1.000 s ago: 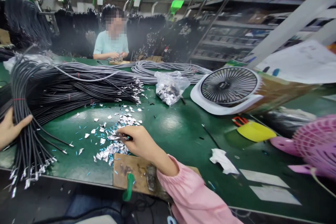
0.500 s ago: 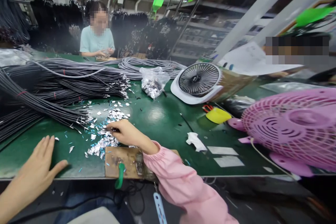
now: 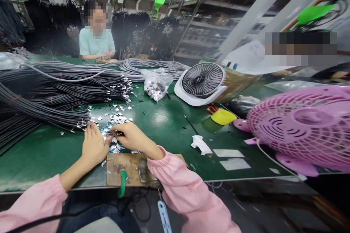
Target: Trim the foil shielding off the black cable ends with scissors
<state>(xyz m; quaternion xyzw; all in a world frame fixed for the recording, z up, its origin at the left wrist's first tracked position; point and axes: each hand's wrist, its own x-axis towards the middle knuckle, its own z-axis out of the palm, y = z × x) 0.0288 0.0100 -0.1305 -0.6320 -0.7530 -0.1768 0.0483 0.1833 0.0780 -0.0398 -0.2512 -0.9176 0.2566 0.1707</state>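
My left hand [image 3: 94, 145] lies low over the green table with its fingers stretched out and its thumb apart, holding nothing. Its edge rests against a heap of silver foil scraps and small blue bits [image 3: 116, 148]. Just right of it, my right hand [image 3: 131, 136] is closed around a small dark tool [image 3: 118, 133]; the fingers cover most of it, so its kind is unclear. Past my left fingertips lie the stripped ends of a bundle of black cables [image 3: 54, 111]. A worn wooden board [image 3: 123, 164] with a green strap [image 3: 123, 184] sits at the table's front edge, below my right hand.
A clear bag of silver pieces [image 3: 157, 85] lies ahead, near coiled grey cables [image 3: 139, 67]. Rightward stand a white fan [image 3: 202, 80], a yellow piece [image 3: 222, 116] and a pink fan [image 3: 300, 127]. A person in light blue [image 3: 97, 42] sits across; another is partly visible at right.
My left hand has swept right and forward across the table, into the scraps beside my right hand, pushing loose scraps together. My right hand stays in nearly the same place.
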